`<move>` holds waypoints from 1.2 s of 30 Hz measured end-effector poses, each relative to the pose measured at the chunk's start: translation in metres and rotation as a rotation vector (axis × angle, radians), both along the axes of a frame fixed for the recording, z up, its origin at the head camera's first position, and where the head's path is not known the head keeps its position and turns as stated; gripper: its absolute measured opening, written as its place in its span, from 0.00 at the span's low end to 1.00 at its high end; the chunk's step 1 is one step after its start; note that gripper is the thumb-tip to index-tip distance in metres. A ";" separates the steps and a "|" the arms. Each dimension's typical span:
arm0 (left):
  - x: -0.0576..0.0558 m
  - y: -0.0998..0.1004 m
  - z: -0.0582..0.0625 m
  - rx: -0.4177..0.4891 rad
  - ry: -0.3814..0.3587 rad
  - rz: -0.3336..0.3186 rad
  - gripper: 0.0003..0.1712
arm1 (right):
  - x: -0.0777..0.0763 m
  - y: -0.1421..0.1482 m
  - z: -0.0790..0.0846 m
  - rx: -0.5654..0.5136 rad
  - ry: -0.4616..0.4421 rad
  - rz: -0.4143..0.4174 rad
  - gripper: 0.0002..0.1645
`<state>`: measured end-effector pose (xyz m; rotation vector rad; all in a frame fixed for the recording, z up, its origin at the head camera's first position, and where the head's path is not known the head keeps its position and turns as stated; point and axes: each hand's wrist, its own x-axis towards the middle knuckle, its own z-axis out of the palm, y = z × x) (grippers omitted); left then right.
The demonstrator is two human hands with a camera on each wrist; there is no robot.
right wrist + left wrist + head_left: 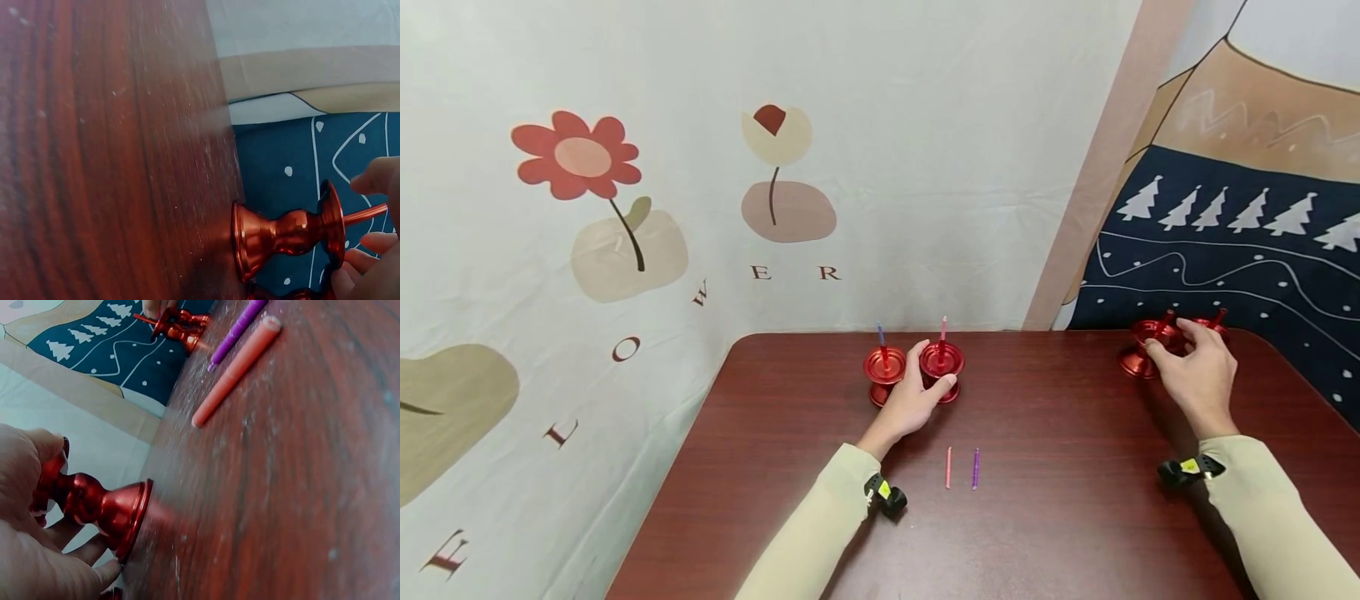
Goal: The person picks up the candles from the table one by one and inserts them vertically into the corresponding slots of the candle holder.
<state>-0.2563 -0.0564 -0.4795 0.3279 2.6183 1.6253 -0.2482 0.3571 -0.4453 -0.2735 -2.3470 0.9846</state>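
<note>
On the table's far side, my left hand (913, 400) curls round a shiny red candle holder (942, 360) that bears a pink candle (943, 327). Its base stands on the tabletop in the left wrist view. Just left of it is another red candle holder (884, 367) with a blue candle (881, 335). Far right, my right hand (1204, 379) has its thumb and fingers spread about the dish of a red holder (287, 232) with a red candle (365, 214). A gap shows between one digit and the rim. A further red holder (1216, 327) is partly hidden behind this hand.
A short pink candle (948, 468) and a purple candle (976, 469) lie side by side on the dark wooden table (1060, 517), between my arms. Printed cloth (925, 167) hangs along the table's back and left edges. A dark blue tree-patterned cloth (1240, 258) hangs at the right.
</note>
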 end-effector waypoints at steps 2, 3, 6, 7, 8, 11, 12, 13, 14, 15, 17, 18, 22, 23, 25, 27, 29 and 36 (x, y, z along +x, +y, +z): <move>0.003 0.002 0.001 0.000 0.013 0.010 0.48 | -0.003 0.001 0.000 -0.004 -0.040 0.008 0.38; 0.004 0.003 0.003 0.005 0.019 0.013 0.47 | -0.005 0.002 0.000 0.001 -0.059 0.013 0.39; 0.009 0.006 0.006 0.005 0.036 0.015 0.46 | -0.009 0.003 -0.002 0.019 -0.106 0.020 0.41; 0.010 0.006 0.006 0.000 0.040 0.016 0.47 | -0.010 0.004 -0.002 0.026 -0.121 0.024 0.42; 0.010 0.006 0.005 -0.005 0.041 0.017 0.47 | -0.011 0.004 -0.002 0.030 -0.131 0.027 0.42; 0.008 0.005 -0.005 -0.034 0.055 0.014 0.53 | -0.013 0.004 -0.003 0.046 -0.139 0.037 0.42; 0.006 0.003 -0.011 -0.042 0.059 0.010 0.55 | -0.013 0.003 -0.003 0.046 -0.131 0.040 0.41; 0.003 0.002 -0.018 -0.052 0.064 0.003 0.58 | -0.013 0.003 -0.003 0.048 -0.120 0.043 0.40; 0.000 0.000 -0.024 -0.057 0.072 -0.008 0.61 | -0.013 0.003 -0.002 0.048 -0.111 0.043 0.40; -0.002 -0.002 -0.030 -0.065 0.081 -0.021 0.63 | -0.013 0.002 -0.002 0.049 -0.103 0.043 0.39; -0.006 -0.005 -0.041 -0.080 0.090 -0.045 0.67 | -0.013 0.003 -0.002 0.044 -0.101 0.042 0.38; -0.005 -0.008 -0.044 -0.091 0.097 -0.057 0.69 | -0.013 0.003 -0.001 0.043 -0.106 0.044 0.39; 0.015 -0.014 -0.028 -0.125 0.081 -0.109 0.67 | -0.013 0.006 0.000 0.049 -0.123 0.057 0.40; 0.023 -0.014 -0.018 -0.122 0.068 -0.125 0.65 | -0.013 0.006 0.000 0.053 -0.121 0.065 0.40; 0.042 -0.015 0.003 -0.127 0.040 -0.158 0.62 | -0.014 0.007 0.000 0.066 -0.113 0.081 0.39; 0.057 -0.015 0.018 -0.142 0.031 -0.186 0.59 | -0.014 0.007 0.001 0.080 -0.110 0.098 0.39; 0.069 -0.014 0.028 -0.166 0.032 -0.201 0.56 | -0.014 0.007 0.001 0.088 -0.113 0.117 0.39; 0.087 -0.011 0.017 -0.290 0.184 -0.244 0.44 | -0.014 0.003 0.004 0.064 -0.163 0.202 0.43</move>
